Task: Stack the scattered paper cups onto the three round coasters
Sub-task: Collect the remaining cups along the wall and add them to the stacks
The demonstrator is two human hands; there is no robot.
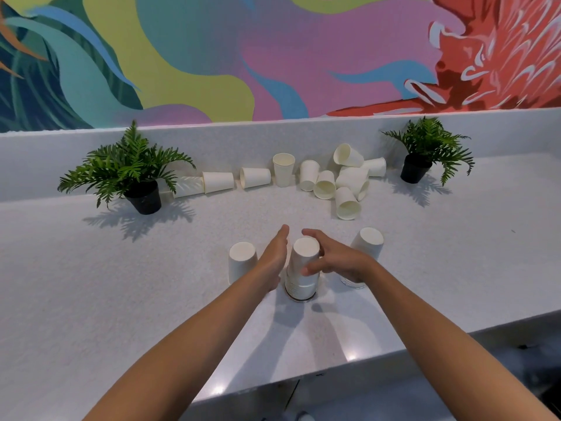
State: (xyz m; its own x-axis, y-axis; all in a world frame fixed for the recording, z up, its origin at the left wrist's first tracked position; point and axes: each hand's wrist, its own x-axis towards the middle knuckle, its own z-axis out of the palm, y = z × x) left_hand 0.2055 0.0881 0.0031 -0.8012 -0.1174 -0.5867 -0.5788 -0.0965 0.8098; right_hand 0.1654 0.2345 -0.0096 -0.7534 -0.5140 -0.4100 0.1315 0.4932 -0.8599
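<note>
Three stacks of upside-down white paper cups stand in a row on the counter: a left stack (241, 262), a middle stack (303, 268) and a right stack (367, 243). A thin coaster rim (299, 300) shows under the middle stack. My right hand (331, 258) curls around the top cup of the middle stack, thumb in front and fingers behind. My left hand (274, 256) is flat with straight fingers just left of that stack, between it and the left stack. Several loose cups (346, 203) lie scattered by the back wall, and one cup (283, 169) stands upright.
Two potted ferns stand at the back, one on the left (133, 174) and one on the right (425, 150). The counter's front edge (303, 381) runs diagonally below my forearms. A low white ledge and a painted mural rise behind the cups.
</note>
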